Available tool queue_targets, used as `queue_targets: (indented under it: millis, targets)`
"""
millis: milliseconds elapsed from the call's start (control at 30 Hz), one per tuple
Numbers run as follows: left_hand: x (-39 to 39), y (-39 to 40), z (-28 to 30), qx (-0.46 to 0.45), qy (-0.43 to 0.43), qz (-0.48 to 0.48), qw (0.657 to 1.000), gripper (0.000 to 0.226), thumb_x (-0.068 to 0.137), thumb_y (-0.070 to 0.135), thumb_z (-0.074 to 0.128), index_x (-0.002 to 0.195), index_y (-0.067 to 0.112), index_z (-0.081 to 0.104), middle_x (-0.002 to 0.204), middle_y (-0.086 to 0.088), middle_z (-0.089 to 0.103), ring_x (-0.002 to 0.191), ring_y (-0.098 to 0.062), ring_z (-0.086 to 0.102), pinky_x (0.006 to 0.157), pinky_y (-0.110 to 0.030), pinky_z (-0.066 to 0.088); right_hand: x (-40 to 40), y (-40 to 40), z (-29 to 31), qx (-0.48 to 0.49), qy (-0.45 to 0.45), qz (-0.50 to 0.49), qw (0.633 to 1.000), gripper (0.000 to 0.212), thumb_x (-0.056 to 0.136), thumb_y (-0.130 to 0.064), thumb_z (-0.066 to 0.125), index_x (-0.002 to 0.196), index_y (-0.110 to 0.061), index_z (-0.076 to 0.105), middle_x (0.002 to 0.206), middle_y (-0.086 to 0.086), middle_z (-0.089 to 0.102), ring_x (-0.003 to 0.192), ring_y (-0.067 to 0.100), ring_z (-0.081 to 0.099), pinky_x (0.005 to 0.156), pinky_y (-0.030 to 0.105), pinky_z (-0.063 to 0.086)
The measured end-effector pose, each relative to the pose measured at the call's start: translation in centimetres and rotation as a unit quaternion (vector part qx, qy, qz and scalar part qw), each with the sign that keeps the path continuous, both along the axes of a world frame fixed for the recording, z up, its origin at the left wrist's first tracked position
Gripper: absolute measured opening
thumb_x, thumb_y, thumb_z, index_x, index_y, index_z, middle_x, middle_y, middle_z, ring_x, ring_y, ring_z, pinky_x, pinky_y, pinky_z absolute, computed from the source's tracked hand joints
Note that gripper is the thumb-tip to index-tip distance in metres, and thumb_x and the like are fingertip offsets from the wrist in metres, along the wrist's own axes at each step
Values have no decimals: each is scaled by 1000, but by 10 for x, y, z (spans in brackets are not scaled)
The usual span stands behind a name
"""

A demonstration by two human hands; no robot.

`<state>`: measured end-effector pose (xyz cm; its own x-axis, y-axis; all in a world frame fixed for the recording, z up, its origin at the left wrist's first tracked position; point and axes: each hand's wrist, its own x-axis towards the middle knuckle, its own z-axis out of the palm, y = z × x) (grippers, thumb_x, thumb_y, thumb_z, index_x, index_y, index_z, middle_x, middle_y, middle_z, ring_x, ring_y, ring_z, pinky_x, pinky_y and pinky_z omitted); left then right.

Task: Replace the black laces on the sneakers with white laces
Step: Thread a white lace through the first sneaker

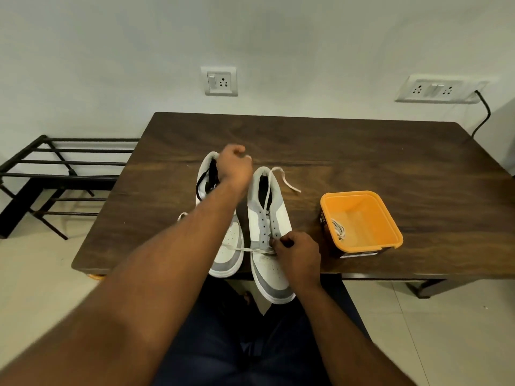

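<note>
At right hand (296, 257) grip, white lace (252, 249)

Both forearms are bare, with no sleeves, watch or bands showing down to the wrists. The left hand (234, 165) and right hand (298, 256) wear no gloves or rings. The legs are in dark navy trousers (239, 344).

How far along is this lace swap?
Early. The right sneaker has lost its black lace, and a white lace crosses only its lowest holes, pinched there by the right hand. The left hand reaches beyond the left sneaker, where black lace remains. Another lace waits in the orange tub.
</note>
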<state>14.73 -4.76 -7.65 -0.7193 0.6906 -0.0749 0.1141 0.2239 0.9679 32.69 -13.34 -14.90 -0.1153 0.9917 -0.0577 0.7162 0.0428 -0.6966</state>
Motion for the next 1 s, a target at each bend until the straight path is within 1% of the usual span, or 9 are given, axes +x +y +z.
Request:
queue_targets:
  millis: [167,333,433,600,700,800,867,933,1000]
  targets:
    - [50,-104,-42,-27,-33,-38,998,7,94,22,59,88,22,63,76,0,65,67,-16,62,57,-26,49,2,-1,0,19,-16,10,1000,26,87,-39,67,84,-14,71,84,-1,64,76,14,59,62,27,43]
    - [67,-162,-70,-162,8,-94,982,26,94,48,54,85,25,60,67,-4,68,55,-22,67,56,-37,58,0,-3,-1,40,-10,-3,999,21,86,-35,67,80,-15,70,80,-1,65,72,13,57,57,25,35]
    - [65,-162,-68,-117,-1,-64,991,28,94,35,63,76,14,64,65,-6,68,54,-21,67,52,-41,59,1,-4,-1,51,-1,-4,999,19,85,-33,69,81,-14,71,80,0,65,73,15,57,61,25,37]
    - [52,-151,-47,52,-111,53,991,11,87,12,72,78,17,73,67,3,70,64,-11,64,73,-37,58,1,-4,1,51,15,10,999,13,83,-27,70,76,-16,66,76,-1,63,71,15,58,63,30,47]
    - [19,-135,-10,185,-291,181,921,7,94,6,62,91,2,68,73,-5,67,64,-15,63,71,-34,59,2,-4,1,47,16,18,999,12,83,-25,69,76,-16,65,76,0,63,71,16,57,62,29,45]
    - [-20,-129,27,256,-335,231,877,11,101,11,51,98,10,62,86,-7,69,62,-15,63,56,-28,53,1,-3,2,35,31,16,999,9,82,-23,70,80,-16,65,79,1,64,75,19,59,62,28,42]
    - [-27,-131,41,218,-288,162,918,17,101,9,47,111,17,58,90,-5,72,54,-11,56,45,-25,44,1,-3,6,22,49,12,999,13,82,-21,73,93,-17,68,92,1,65,85,18,60,67,26,39]
    - [-16,-136,45,120,-217,-4,969,35,100,8,47,131,24,46,86,-4,74,46,-9,43,41,-23,32,2,-2,14,9,96,5,995,33,82,-16,75,113,-17,66,112,2,59,93,17,58,74,27,43]
    - [4,-146,40,22,-164,-191,967,59,99,9,49,149,32,25,82,-7,73,43,-8,36,39,-22,27,5,-2,23,39,169,49,984,51,80,-10,75,126,-25,60,126,-3,49,103,14,56,87,32,50]
